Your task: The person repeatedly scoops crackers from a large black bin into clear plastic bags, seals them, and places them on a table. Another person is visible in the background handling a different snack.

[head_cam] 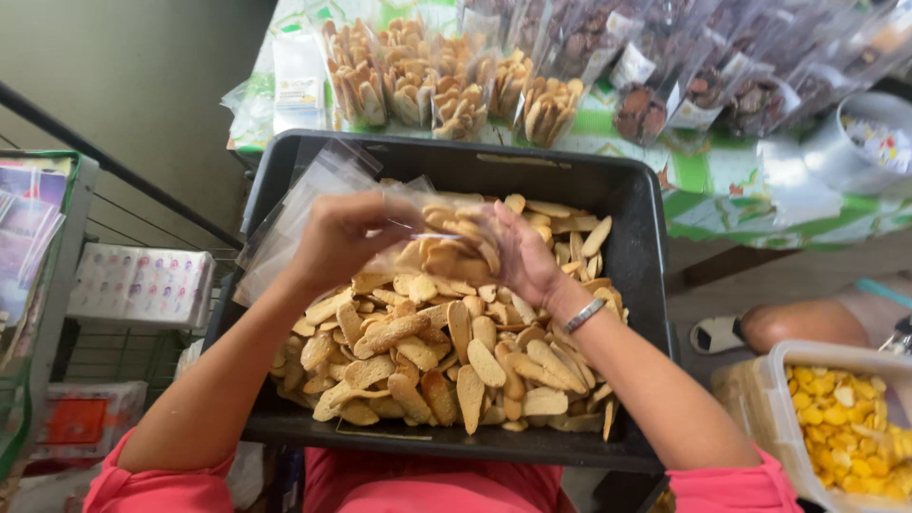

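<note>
Tray: one black plastic tray (285, 180) is held on the lap at the middle of the view, heaped with oval toasted biscuits (446, 356) (far too many to be counted).
Bag in hand: one clear plastic bag (446, 242) is held over the tray's centre, partly filled with biscuits; perhaps six or seven can be made out through the film, though glare blurs the count.
Left hand: the left hand (347, 237) is seen at 9 o'clock of the bag, fingers curled together and pinched on the bag's mouth.
Right hand: the right hand (522, 256) is placed at 3 o'clock of the bag, fingers closed against its side; one metal bracelet (583, 315) is worn on the wrist.
Spare bags: a sheaf of empty clear bags (304, 199) is propped in the tray at 10 o'clock.
Filled packs: at 12 o'clock, about seven packs of pale biscuits (456, 90) are stood on a green-patterned table (722, 176); darker packs (684, 66) are ranged at 1 o'clock.
Tub: one clear tub of yellow pieces (845, 427) is seen at 4 o'clock.
</note>
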